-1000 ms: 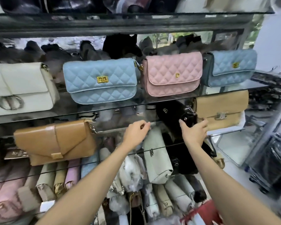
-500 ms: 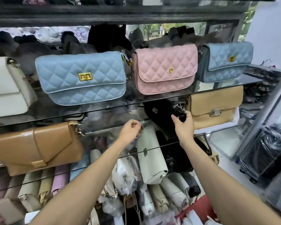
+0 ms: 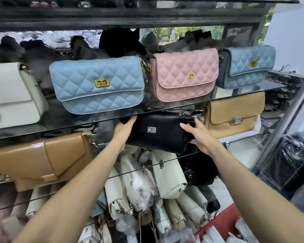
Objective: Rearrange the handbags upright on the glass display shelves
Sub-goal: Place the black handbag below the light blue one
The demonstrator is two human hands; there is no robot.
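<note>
A black handbag (image 3: 158, 132) with a silver clasp faces me on the middle glass shelf (image 3: 239, 138), nearly upright and tilted slightly. My left hand (image 3: 124, 128) grips its left end and my right hand (image 3: 197, 135) grips its right end near the zip pull. A tan bag (image 3: 235, 114) stands upright to its right and a brown envelope bag (image 3: 42, 160) to its left. On the shelf above stand a white bag (image 3: 12, 95), a light blue quilted bag (image 3: 98, 85), a pink quilted bag (image 3: 184, 74) and a smaller blue quilted bag (image 3: 247, 66).
Below the middle shelf, several cream, white and black bags (image 3: 167, 176) lie packed on their sides. Dark bags (image 3: 116, 42) crowd the back of the upper shelf. A metal frame post (image 3: 279, 123) and a dark wrapped bin (image 3: 295, 162) stand at the right.
Both hands have closed on the black handbag and turned it front-facing between the brown and tan bags. My left hand moved up from the cream bag below. The view has moved closer.
</note>
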